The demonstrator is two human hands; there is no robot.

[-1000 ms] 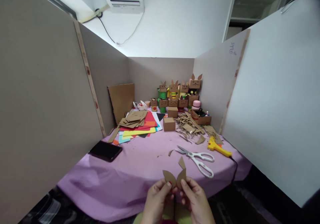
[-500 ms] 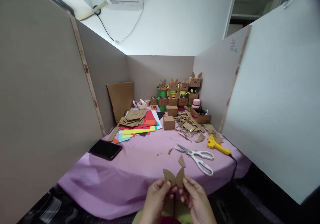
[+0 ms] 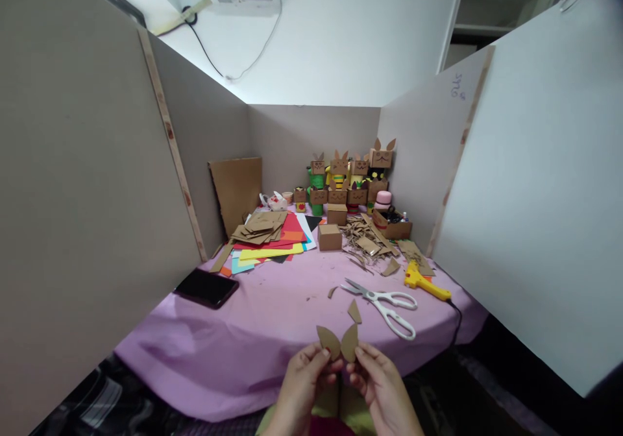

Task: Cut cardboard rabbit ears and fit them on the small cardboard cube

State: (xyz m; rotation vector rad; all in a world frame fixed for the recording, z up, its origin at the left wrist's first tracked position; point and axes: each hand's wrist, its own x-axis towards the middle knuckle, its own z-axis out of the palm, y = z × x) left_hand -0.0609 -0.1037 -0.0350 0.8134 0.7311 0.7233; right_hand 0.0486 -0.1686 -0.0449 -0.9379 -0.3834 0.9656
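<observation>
Between thumb and fingers, my left hand (image 3: 307,379) pinches a leaf-shaped cardboard piece (image 3: 328,340) whose tip leans left. A second piece of similar shape, the right cardboard piece (image 3: 349,342), is pinched in my right hand (image 3: 377,379), its tip pointing up. The two pieces are side by side, their lower ends close together, over the table's front edge. Just beyond them lies a loose cardboard offcut (image 3: 355,311). White-handled scissors (image 3: 384,301) rest to the right with blades apart. A small curved scrap (image 3: 331,292) lies near the blade tips.
A yellow glue gun (image 3: 424,282) lies at right, its cable over the edge. At left is a black phone (image 3: 207,287). Farther back are coloured paper (image 3: 270,252), a cardboard box (image 3: 329,237), a scrap pile (image 3: 366,238) and several box-headed figures (image 3: 337,166). Panels enclose the table.
Both hands keep their pinch on the cardboard pieces. The right piece has shifted very slightly left and up; the camera view has tilted a little.
</observation>
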